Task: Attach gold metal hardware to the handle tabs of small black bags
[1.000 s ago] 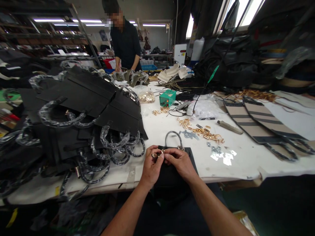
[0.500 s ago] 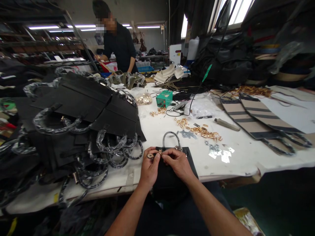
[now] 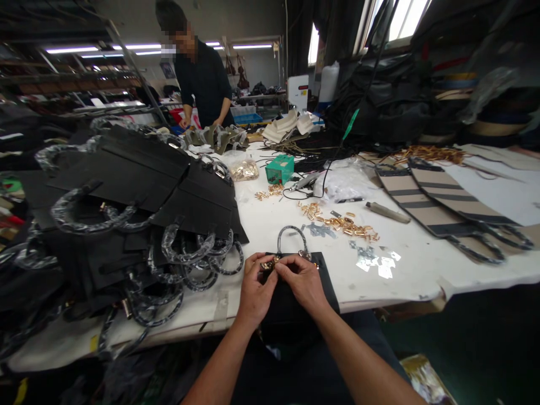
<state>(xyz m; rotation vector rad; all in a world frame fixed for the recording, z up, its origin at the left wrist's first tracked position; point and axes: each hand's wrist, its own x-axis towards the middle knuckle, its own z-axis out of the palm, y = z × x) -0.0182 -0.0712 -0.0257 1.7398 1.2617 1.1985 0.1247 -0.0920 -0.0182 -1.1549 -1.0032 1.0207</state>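
A black handbag (image 3: 329, 289) rests at the table's front edge, close to my body, its wrapped loop handle (image 3: 292, 228) standing up behind my hands. My left hand (image 3: 255, 292) is closed, its thumb and fingers pinching a small gold-coloured metal fitting (image 3: 267, 263) over the bag's top edge. My right hand (image 3: 304, 281) meets it there, thumb and forefinger pinched at the same fitting. Fingertips hide part of the fitting, so I cannot tell how it is joined to the bag. More metal shows at the handle's right foot.
Black bag pieces with wrapped handles (image 3: 126, 163) are heaped on the left. Beyond my hands lie gold fittings (image 3: 352, 226), silver plates (image 3: 375, 261), a green box (image 3: 279, 169) and a grey-handled tool (image 3: 387, 212). Striped panels (image 3: 447, 197) lie right. A co-worker (image 3: 202, 84) stands behind the table.
The gold fitting in my left fingers has turned, and my hands stay close together at the bag's top. The co-worker's arm has lowered. The view has shifted slightly.
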